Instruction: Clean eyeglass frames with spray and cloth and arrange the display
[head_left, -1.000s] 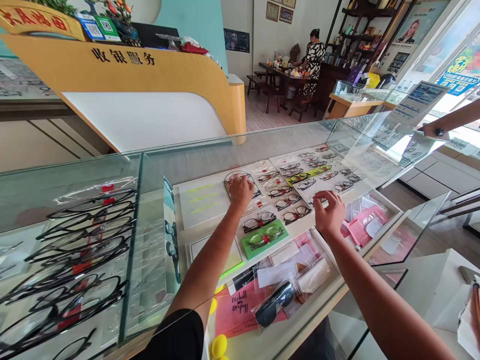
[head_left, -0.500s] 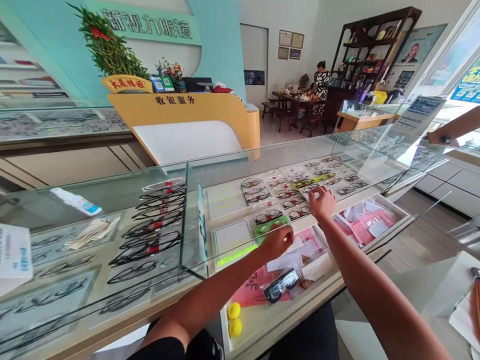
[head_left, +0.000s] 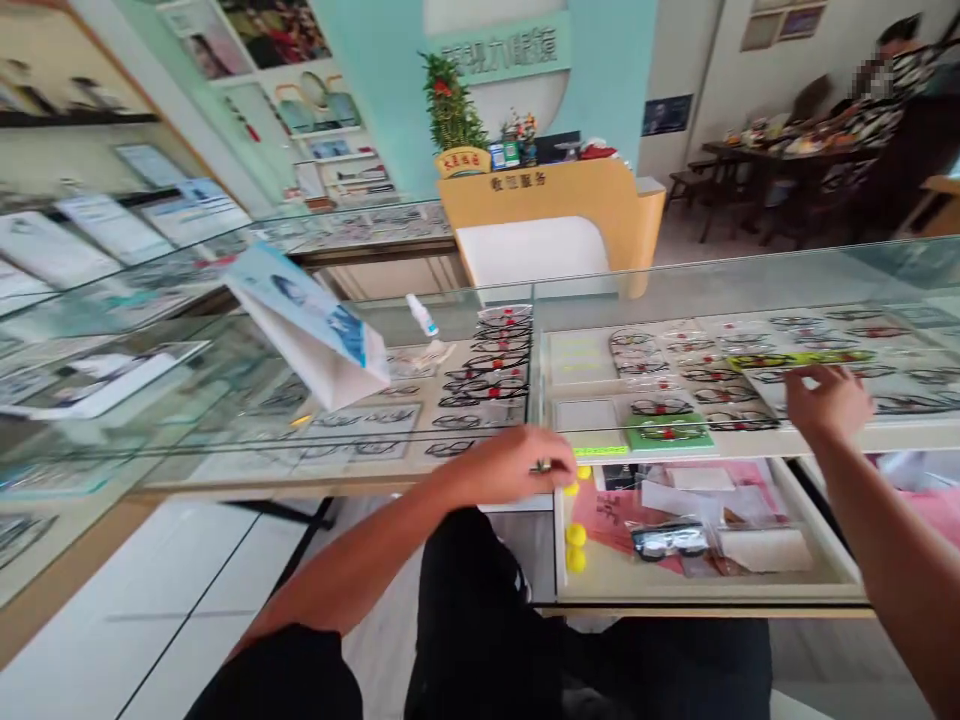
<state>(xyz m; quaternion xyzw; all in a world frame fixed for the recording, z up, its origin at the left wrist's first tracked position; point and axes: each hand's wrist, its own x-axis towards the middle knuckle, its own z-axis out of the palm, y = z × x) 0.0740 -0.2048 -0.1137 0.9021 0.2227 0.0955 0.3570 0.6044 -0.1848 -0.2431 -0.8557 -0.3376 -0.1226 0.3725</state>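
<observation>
My left hand [head_left: 525, 466] is closed just above the front left corner of the open drawer [head_left: 795, 588]. A small dark bit shows at its fingertips, too small to name. My right hand [head_left: 831, 408] is curled in a pinch at the front edge of the glass display case, beside rows of eyeglasses [head_left: 720, 395]. What it holds, if anything, is hidden. Close by lie a yellow-green strip [head_left: 795, 358] and a green tray [head_left: 645, 432] with glasses on it. Inside the drawer are packaged sunglasses [head_left: 670, 540], pink paper [head_left: 604, 515] and yellow balls [head_left: 575, 558].
Left of the glass divider stand a column of dark-framed glasses [head_left: 491, 375], a small white bottle [head_left: 422, 315] and a tented sign [head_left: 307, 325]. Behind the case is a yellow counter [head_left: 540, 195]. A person [head_left: 889, 95] is at a dark table, far right.
My view has swung left, bringing the tented sign into sight. My left hand has moved left, from beside the green tray to the drawer's left corner. My right hand stays by the glasses.
</observation>
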